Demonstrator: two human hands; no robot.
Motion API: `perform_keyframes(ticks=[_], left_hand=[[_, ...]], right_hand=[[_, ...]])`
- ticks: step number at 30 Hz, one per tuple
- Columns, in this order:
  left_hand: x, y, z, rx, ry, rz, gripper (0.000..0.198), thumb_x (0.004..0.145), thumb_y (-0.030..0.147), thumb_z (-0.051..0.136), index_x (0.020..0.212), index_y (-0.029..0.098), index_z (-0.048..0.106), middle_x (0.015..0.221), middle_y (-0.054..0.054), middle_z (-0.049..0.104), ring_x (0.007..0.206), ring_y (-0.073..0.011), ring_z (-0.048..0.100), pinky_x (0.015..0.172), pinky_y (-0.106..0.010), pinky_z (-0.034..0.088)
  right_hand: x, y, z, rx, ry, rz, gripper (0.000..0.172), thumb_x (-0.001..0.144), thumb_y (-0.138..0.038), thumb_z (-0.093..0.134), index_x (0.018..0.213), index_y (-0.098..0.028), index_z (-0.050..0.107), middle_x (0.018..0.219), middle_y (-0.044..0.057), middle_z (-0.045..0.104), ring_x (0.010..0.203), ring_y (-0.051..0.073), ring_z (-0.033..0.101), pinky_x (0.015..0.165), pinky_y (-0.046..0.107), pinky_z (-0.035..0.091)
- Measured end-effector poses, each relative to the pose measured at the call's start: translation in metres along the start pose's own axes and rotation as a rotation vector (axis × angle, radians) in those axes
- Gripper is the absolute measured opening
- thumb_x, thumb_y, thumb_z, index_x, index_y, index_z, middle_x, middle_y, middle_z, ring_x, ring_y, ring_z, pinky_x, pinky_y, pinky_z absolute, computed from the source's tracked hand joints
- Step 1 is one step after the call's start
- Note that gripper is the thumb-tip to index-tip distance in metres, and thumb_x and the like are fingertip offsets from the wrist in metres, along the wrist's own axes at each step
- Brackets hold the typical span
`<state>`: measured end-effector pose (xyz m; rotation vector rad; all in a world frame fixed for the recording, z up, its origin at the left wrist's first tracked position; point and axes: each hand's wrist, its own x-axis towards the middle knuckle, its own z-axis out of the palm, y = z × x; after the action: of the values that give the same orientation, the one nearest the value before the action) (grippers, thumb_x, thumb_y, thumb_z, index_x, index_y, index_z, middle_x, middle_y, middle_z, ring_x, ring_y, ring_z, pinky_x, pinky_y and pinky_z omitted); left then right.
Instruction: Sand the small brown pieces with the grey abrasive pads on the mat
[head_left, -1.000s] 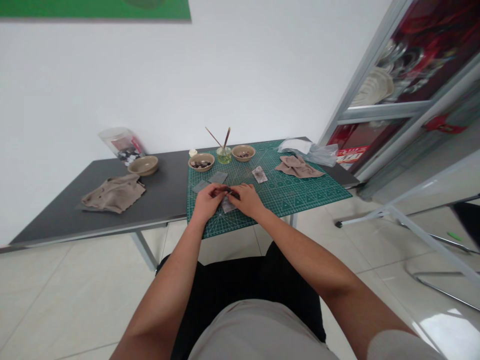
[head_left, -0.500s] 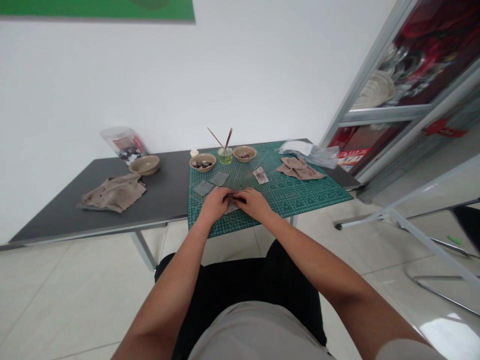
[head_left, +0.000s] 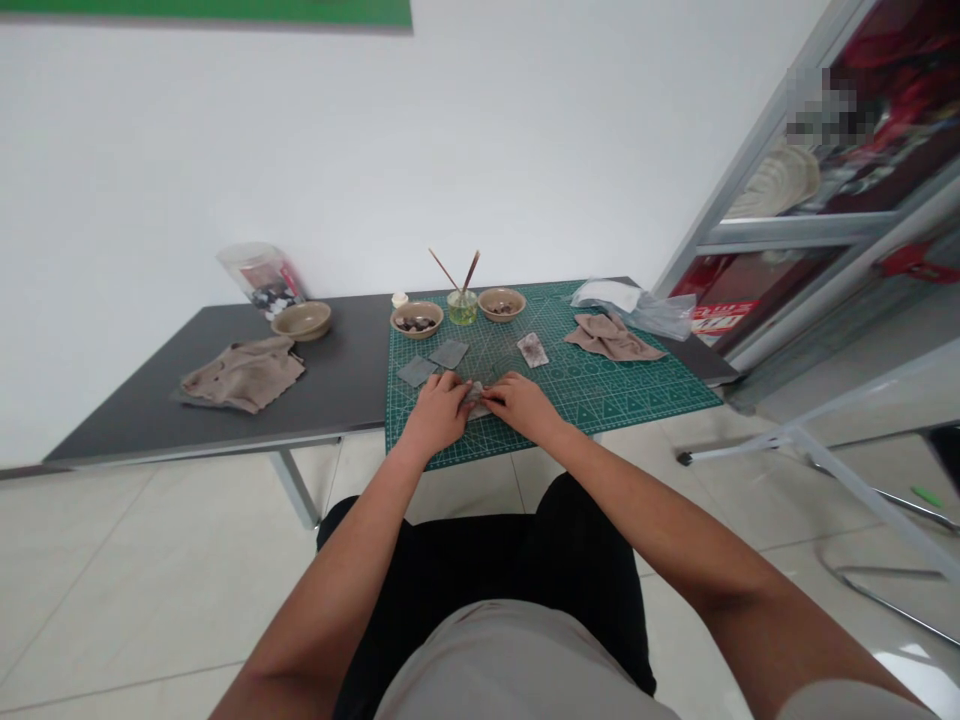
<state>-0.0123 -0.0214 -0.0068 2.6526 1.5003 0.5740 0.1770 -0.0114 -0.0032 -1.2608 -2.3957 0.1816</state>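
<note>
Pale sheet (head_left: 478,409) lies on green mat (head_left: 622,395), between the hands. Left hand (head_left: 441,410), right hand (head_left: 521,405): fingers curled inward at it, gaps small; actual grip cannot be told. Suggest steadying it flat, pressure light, even.

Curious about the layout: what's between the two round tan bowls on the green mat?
In the head view, a small greenish transparent jar stands there, two slender brown sticks slanting out.

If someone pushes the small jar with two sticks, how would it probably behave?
The jar could tip, because two long sticks lean out above its rim. Its see-through wall may be slippery. Standing upright, it probably would not roll.
</note>
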Motion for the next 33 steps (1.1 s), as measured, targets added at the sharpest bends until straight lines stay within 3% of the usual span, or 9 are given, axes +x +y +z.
perform_keyframes(ticks=[5,10,16,21,24,28,33], left_hand=[[-0.003,0.009,-0.006,0.051,-0.027,-0.046,0.045,0.09,0.028,0.052,0.133,0.017,0.059,0.118,-0.012,0.059,0.108,-0.03,0.048,0.095,-0.045,0.042],[-0.003,0.015,-0.009,0.074,-0.035,-0.106,0.046,0.088,0.029,0.052,0.132,0.022,0.061,0.117,-0.012,0.06,0.109,-0.0329,0.048,0.094,-0.05,0.038],[-0.003,0.01,-0.01,-0.063,-0.034,-0.165,0.056,0.083,0.013,0.045,0.136,0.026,0.057,0.108,-0.01,0.066,0.105,-0.0297,0.05,0.09,-0.047,0.039],[-0.004,0.013,-0.013,-0.133,-0.006,-0.214,0.057,0.078,0.009,0.046,0.131,0.026,0.058,0.113,-0.008,0.069,0.111,-0.0297,0.051,0.094,-0.047,0.037],[-0.003,0.015,-0.014,-0.149,0.028,-0.277,0.051,0.076,0.009,0.049,0.124,0.023,0.056,0.107,-0.008,0.07,0.109,-0.0302,0.052,0.094,-0.048,0.036],[-0.003,0.016,-0.013,-0.126,0.054,-0.304,0.03,0.076,0.011,0.051,0.104,0.023,0.056,0.099,-0.008,0.069,0.105,-0.0306,0.054,0.091,-0.049,0.036],[-0.004,0.014,-0.012,-0.133,0.053,-0.292,0.03,0.075,0.009,0.049,0.1,0.023,0.055,0.1,-0.007,0.068,0.104,-0.0292,0.054,0.091,-0.047,0.036]], right_hand=[[0.0,-0.003,0.001,-0.047,0.005,0.04,0.018,0.093,-0.022,0.06,0.095,-0.015,0.076,0.093,0.009,0.075,0.095,0.021,0.06,0.089,0.034,0.045],[-0.005,-0.005,-0.002,-0.042,-0.033,-0.05,0.019,0.094,-0.026,0.06,0.096,-0.015,0.076,0.092,0.009,0.074,0.094,0.021,0.059,0.088,0.034,0.045],[0.002,-0.003,0.001,-0.062,-0.03,-0.03,0.019,0.093,-0.024,0.06,0.097,-0.015,0.076,0.09,0.01,0.073,0.094,0.021,0.058,0.088,0.034,0.044],[0.004,-0.001,0.001,-0.035,-0.057,-0.065,0.019,0.093,-0.025,0.061,0.099,-0.016,0.076,0.095,0.009,0.073,0.096,0.021,0.057,0.089,0.033,0.044],[0.01,-0.004,0.002,-0.064,-0.054,-0.015,0.019,0.093,-0.025,0.061,0.097,-0.014,0.076,0.092,0.011,0.073,0.096,0.022,0.057,0.088,0.034,0.044],[0.008,-0.008,0.004,-0.029,-0.06,-0.078,0.019,0.094,-0.025,0.06,0.101,-0.016,0.075,0.097,0.009,0.073,0.096,0.021,0.057,0.09,0.035,0.044],[-0.005,-0.01,0.005,-0.004,-0.034,-0.108,0.017,0.093,-0.023,0.06,0.096,-0.018,0.076,0.093,0.009,0.073,0.093,0.021,0.058,0.088,0.036,0.046]])
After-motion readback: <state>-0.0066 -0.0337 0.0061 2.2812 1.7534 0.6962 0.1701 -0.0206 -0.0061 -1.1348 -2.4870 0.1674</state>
